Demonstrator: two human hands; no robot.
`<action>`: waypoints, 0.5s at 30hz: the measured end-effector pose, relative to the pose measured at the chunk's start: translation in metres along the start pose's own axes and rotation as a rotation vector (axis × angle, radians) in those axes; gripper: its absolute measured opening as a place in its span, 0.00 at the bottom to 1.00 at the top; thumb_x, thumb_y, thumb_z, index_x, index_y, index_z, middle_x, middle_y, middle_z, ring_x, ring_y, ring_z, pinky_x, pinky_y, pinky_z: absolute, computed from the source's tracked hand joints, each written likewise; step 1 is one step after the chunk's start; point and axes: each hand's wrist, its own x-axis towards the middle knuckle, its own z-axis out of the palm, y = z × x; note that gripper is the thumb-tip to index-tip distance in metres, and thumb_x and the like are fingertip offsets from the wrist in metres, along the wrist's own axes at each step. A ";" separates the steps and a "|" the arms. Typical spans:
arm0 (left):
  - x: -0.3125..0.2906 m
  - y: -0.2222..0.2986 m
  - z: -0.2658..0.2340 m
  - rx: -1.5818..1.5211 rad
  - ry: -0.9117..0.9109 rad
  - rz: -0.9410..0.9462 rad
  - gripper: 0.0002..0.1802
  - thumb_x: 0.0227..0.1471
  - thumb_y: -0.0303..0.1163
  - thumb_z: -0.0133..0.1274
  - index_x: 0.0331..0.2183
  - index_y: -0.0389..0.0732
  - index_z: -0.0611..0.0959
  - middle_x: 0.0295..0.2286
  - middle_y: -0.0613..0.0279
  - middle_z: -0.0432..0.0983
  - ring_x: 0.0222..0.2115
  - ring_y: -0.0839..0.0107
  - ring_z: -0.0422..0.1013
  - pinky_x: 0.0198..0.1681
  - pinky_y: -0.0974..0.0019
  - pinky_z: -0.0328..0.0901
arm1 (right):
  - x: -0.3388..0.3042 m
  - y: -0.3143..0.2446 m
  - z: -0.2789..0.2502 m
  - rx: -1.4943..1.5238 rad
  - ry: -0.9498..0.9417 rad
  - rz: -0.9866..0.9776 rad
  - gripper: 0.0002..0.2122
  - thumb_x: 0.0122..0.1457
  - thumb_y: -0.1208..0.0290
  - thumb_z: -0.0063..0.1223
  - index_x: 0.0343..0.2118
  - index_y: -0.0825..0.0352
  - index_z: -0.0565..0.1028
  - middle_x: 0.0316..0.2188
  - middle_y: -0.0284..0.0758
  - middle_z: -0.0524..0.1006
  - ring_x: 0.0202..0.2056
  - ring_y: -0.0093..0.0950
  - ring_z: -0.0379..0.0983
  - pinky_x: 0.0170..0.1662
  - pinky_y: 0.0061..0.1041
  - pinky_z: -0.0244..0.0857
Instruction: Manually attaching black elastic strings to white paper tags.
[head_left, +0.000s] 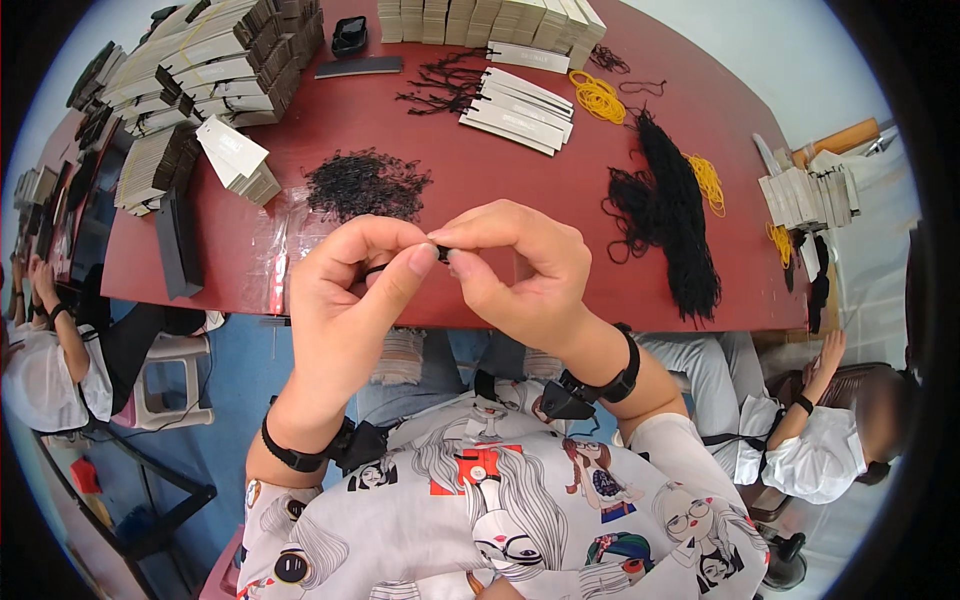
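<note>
Above the table's near edge, my left hand (340, 290) and my right hand (530, 262) meet fingertip to fingertip. Both pinch a small black piece (443, 254), mostly covered by thumbs and forefingers, so its exact kind does not show. A bit of black cord (375, 268) shows among the curled fingers of my left hand. Just beyond that hand lies a loose heap of small black wire-like fasteners (365, 185). To the right of my right hand, a thick bundle of black cords (672, 215) hangs toward the table's edge.
On the red table (520, 190) lie white tags with black strings (520, 112) and yellow rubber bands (597, 97). Tall tag stacks (225, 60) fill the far left; a dark block (178, 245) stands nearer. Co-workers sit left (60, 370) and right (815, 455).
</note>
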 end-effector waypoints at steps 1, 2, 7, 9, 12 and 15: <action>0.000 0.000 0.000 0.000 0.004 0.001 0.05 0.49 0.24 0.53 0.31 0.35 0.78 0.21 0.75 0.68 0.21 0.90 0.57 0.23 0.84 0.51 | 0.001 -0.001 -0.002 -0.089 -0.061 -0.055 0.08 0.46 0.85 0.52 0.31 0.72 0.75 0.28 0.39 0.77 0.28 0.23 0.73 0.31 0.17 0.67; 0.000 0.000 0.001 -0.016 0.013 -0.008 0.05 0.49 0.24 0.53 0.31 0.35 0.78 0.21 0.75 0.68 0.21 0.90 0.57 0.23 0.84 0.50 | 0.001 -0.003 -0.002 -0.089 -0.062 -0.056 0.08 0.46 0.85 0.52 0.31 0.72 0.75 0.28 0.39 0.77 0.28 0.23 0.73 0.31 0.17 0.67; -0.001 0.000 0.000 0.031 0.018 0.007 0.05 0.49 0.24 0.53 0.31 0.35 0.78 0.21 0.75 0.68 0.21 0.90 0.57 0.22 0.84 0.50 | 0.003 -0.001 -0.005 -0.134 -0.091 -0.105 0.06 0.49 0.82 0.54 0.32 0.72 0.75 0.29 0.38 0.77 0.29 0.23 0.74 0.31 0.18 0.67; -0.001 0.001 0.000 0.040 0.000 0.023 0.05 0.49 0.24 0.53 0.31 0.34 0.78 0.21 0.75 0.68 0.21 0.90 0.57 0.22 0.84 0.50 | 0.002 -0.002 0.001 -0.039 -0.024 -0.016 0.05 0.50 0.81 0.54 0.31 0.71 0.75 0.26 0.36 0.76 0.27 0.21 0.73 0.30 0.18 0.67; -0.001 0.004 -0.003 0.186 0.055 0.078 0.04 0.49 0.23 0.53 0.31 0.34 0.78 0.21 0.75 0.68 0.20 0.90 0.56 0.22 0.84 0.49 | 0.001 -0.006 0.006 0.137 0.107 0.142 0.03 0.52 0.79 0.53 0.29 0.71 0.74 0.24 0.33 0.75 0.26 0.18 0.72 0.29 0.17 0.66; -0.008 0.010 -0.007 0.210 0.047 0.060 0.07 0.50 0.25 0.52 0.34 0.34 0.76 0.20 0.74 0.66 0.21 0.87 0.57 0.22 0.82 0.49 | 0.002 -0.009 0.017 0.313 0.166 0.227 0.03 0.55 0.77 0.50 0.29 0.72 0.72 0.24 0.32 0.75 0.26 0.17 0.71 0.29 0.16 0.66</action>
